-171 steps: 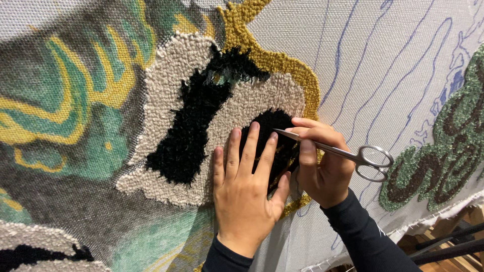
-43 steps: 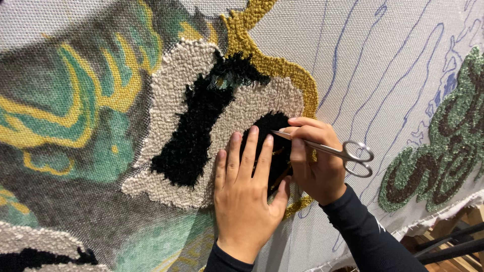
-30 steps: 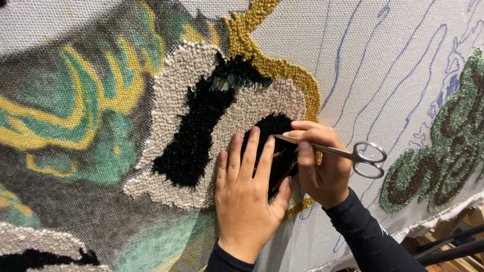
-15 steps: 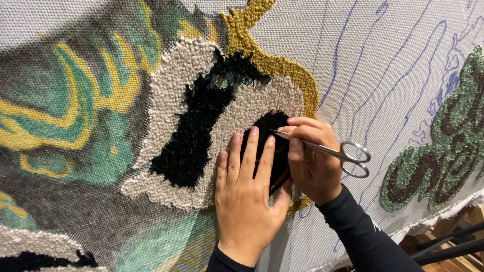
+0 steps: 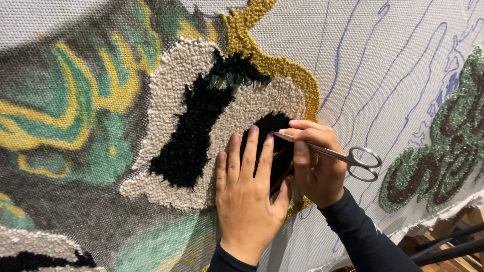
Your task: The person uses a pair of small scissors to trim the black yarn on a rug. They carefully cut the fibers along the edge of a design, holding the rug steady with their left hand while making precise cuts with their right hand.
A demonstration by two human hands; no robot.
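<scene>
Trimming: we read this as the snipping step, scissors (image 5: 330, 153) tips at the black pile patch (image 5: 275, 151) low in the middle of the rug
Black pile patch: tufted, ringed by cream loops (image 5: 166, 95), mustard border (image 5: 282, 68) along its upper right
Right hand (image 5: 317, 163): fingers pinching the scissors along the blades, not through the handle loops; blades look nearly closed
Left hand (image 5: 249, 199): flat on the pile, fingers pressed together, fingertips (image 5: 252, 133) at the black edge
Rug cloth (image 5: 363, 65): stretched upright, blue drawn lines on bare weave at right, green tufted shape (image 5: 443, 146) far right
Next move, our call: small snips at stray tufts beside the tips, left hand holding the pile flat, blades kept off the backing
</scene>
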